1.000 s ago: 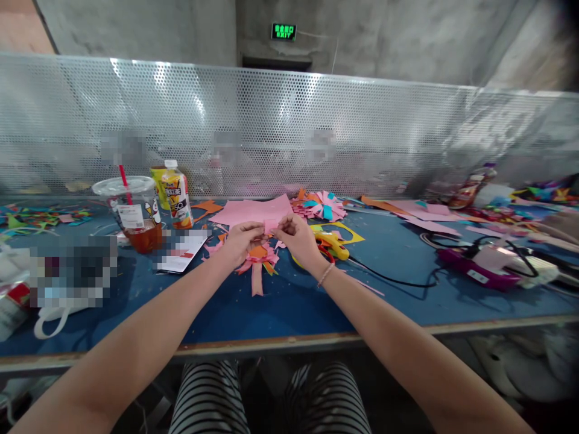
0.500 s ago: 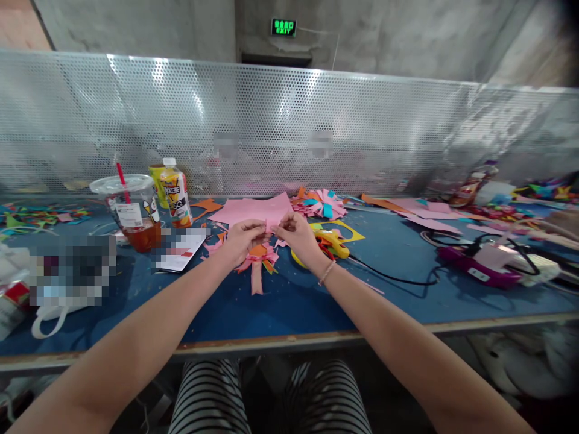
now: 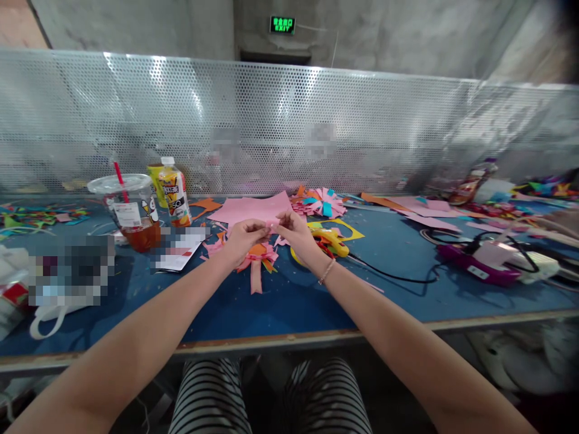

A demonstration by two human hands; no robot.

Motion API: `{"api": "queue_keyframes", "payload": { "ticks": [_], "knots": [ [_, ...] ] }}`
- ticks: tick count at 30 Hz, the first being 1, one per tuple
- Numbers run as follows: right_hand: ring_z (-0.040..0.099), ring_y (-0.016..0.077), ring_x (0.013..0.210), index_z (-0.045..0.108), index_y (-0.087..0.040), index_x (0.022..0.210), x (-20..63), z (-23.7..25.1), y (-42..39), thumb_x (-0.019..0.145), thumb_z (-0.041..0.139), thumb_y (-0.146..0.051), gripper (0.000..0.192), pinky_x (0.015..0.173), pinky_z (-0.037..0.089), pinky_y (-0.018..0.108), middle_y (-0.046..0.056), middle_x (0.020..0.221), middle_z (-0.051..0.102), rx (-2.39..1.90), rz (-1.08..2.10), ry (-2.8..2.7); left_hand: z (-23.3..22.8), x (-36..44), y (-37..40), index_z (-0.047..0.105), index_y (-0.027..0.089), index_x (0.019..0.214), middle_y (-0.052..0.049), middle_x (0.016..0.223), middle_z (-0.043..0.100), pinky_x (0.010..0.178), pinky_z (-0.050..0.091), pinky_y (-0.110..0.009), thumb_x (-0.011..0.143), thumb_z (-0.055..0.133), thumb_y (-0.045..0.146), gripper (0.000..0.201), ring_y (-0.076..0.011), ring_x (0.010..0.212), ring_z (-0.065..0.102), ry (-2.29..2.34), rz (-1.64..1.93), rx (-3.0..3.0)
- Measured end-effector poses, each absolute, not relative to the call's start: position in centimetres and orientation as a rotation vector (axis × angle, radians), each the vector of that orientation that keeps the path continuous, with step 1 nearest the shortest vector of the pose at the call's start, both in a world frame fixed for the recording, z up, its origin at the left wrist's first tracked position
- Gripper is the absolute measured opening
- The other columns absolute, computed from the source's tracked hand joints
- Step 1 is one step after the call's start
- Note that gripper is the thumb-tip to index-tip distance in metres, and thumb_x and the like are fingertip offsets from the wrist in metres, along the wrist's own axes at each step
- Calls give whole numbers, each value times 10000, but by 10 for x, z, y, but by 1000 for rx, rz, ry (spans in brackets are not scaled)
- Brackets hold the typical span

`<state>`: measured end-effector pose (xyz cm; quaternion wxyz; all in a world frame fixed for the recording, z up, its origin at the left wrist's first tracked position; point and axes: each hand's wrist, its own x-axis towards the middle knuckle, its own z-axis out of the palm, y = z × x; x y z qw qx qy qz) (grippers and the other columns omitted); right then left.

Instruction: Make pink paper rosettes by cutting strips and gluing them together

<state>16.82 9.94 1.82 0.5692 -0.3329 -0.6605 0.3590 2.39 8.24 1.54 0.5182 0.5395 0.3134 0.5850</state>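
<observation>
My left hand [image 3: 243,237] and my right hand [image 3: 296,235] meet above the blue table [image 3: 280,301], both pinching one small pink paper piece [image 3: 272,225] between the fingertips. Just below the hands a pink and orange paper flower with a pink stem [image 3: 257,260] lies flat on the table. A pink paper sheet [image 3: 253,210] lies behind the hands. Under my right wrist sits a yellow glue gun [image 3: 332,240] with a black cord [image 3: 393,278].
At the left stand a plastic cup with a red straw [image 3: 129,211] and a juice bottle [image 3: 173,191]. Finished paper flowers [image 3: 319,203] lie at the back, paper scraps and a purple device [image 3: 474,265] at the right. A perforated metal screen [image 3: 289,126] closes the far edge.
My hands have barely shifted; the fingers keep working the small pink piece, which now shows less between them. The view has tilted slightly.
</observation>
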Motion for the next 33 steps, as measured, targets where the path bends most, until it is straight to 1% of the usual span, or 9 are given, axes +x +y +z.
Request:
{"api": "queue_keyframes", "payload": {
  "ticks": [2,5,8,15,26,33],
  "knots": [
    [447,86,652,498,-198,845,168,19,98,617,663,-368,330,575,387,217,-35,732,466,-740,854,-1561,14,24,83,634,133,710,-5,643,620,672,477,-264,544,755,316,274,-105,620,581,757,1395,1332],
    [459,89,665,513,-197,784,167,21,93,640,653,-369,264,611,398,225,-30,726,483,-674,936,-1575,14,24,84,639,134,716,-5,650,617,662,475,-263,557,747,319,268,-109,618,579,767,1373,1387],
    [458,87,644,522,-191,737,166,21,91,655,647,-361,227,609,393,228,-31,699,488,-655,984,-1562,14,24,83,641,134,728,-9,663,618,662,476,-264,569,741,317,262,-113,628,582,769,1362,1421],
    [457,82,630,532,-189,727,164,20,92,648,665,-345,220,597,384,220,-35,689,492,-655,1019,-1545,15,24,82,641,137,733,-11,674,623,681,475,-273,574,735,313,255,-116,643,583,754,1368,1428],
    [441,67,596,530,-179,711,165,19,92,659,677,-294,194,562,351,214,-47,654,487,-574,1144,-1473,16,23,82,634,135,730,-6,661,615,656,477,-264,573,734,315,260,-114,638,576,751,1367,1434],
    [458,67,613,538,-176,710,165,20,90,645,698,-291,208,590,356,219,-43,660,503,-555,1229,-1429,17,23,81,630,135,730,-2,656,613,652,472,-263,581,729,313,253,-108,629,572,735,1374,1443]
  ]
}}
